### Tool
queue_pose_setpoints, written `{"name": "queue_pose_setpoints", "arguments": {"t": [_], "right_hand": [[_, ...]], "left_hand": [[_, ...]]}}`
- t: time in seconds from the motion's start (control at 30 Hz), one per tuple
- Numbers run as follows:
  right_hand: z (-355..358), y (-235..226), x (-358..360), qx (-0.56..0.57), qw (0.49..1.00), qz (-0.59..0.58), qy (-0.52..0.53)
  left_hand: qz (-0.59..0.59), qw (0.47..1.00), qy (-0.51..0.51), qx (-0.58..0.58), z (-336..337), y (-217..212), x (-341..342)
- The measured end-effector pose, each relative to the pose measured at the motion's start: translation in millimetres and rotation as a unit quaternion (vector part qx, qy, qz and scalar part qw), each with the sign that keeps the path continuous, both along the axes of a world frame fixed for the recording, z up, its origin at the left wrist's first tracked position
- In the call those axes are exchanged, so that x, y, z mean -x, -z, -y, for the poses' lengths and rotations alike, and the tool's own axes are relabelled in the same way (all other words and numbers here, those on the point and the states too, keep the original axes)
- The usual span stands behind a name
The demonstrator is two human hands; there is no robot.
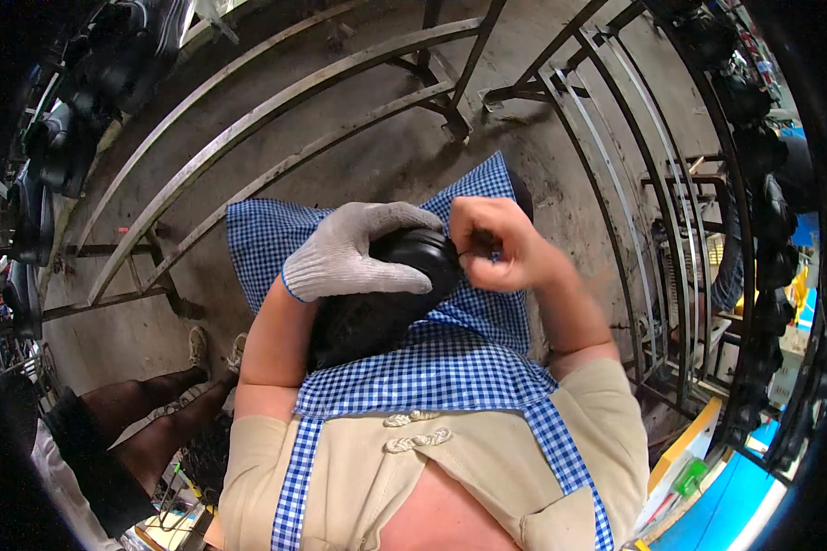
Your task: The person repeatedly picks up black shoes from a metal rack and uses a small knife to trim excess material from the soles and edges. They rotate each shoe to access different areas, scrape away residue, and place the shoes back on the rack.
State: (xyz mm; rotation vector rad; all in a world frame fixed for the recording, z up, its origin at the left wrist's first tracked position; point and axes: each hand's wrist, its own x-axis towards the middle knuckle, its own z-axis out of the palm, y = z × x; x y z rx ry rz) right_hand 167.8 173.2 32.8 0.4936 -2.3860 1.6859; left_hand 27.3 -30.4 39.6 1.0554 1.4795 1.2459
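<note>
A black shoe (418,255) with a shiny rounded end lies across my lap, on the blue-and-white checked apron (423,372). My left hand (345,253), in a pale knitted glove, wraps its fingers and thumb around that shiny end. The rest of the shoe runs back under my left wrist and is dark, so its shape is hard to make out. My bare right hand (505,246) is closed in a pinch right at the shoe's edge. What its fingertips hold, if anything, is too small to tell.
Metal rail frames (239,138) stand ahead and to the left, and another rack (634,138) runs along the right. Black shoes (60,151) line the far left rim. A seated person's legs (147,413) are at the lower left. A green object (689,477) lies at the lower right.
</note>
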Motion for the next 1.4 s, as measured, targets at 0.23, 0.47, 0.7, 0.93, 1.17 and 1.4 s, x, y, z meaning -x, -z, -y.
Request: {"name": "queue_pose_setpoints", "arguments": {"t": [0.23, 0.47, 0.7, 0.93, 1.17, 1.4], "right_hand": [[29.0, 53.2, -34.1, -0.118, 0.981, 0.056, 0.146], [35.6, 51.8, -34.7, 0.138, 0.978, 0.055, 0.146], [26.1, 36.2, 5.7, 0.257, 0.938, 0.021, 0.231], [24.7, 48.9, 16.3, 0.344, 0.895, 0.056, 0.278], [33.0, 38.0, 15.0, 0.159, 0.953, 0.056, 0.250], [27.8, 40.9, 23.7, 0.074, 0.986, 0.032, 0.145]], "left_hand": [[0.186, 0.892, -0.361, -0.197, 31.3, 26.8, 51.8], [0.445, 0.734, -0.444, -0.257, 18.4, 65.7, 63.7], [0.513, 0.742, -0.422, -0.091, 30.1, 131.3, 11.8], [0.506, 0.753, -0.404, 0.119, 37.8, 158.2, -39.1], [-0.194, 0.905, -0.365, -0.105, 42.4, 78.8, 3.8], [0.213, 0.952, -0.221, -0.021, 18.8, 3.9, -1.9]]}}
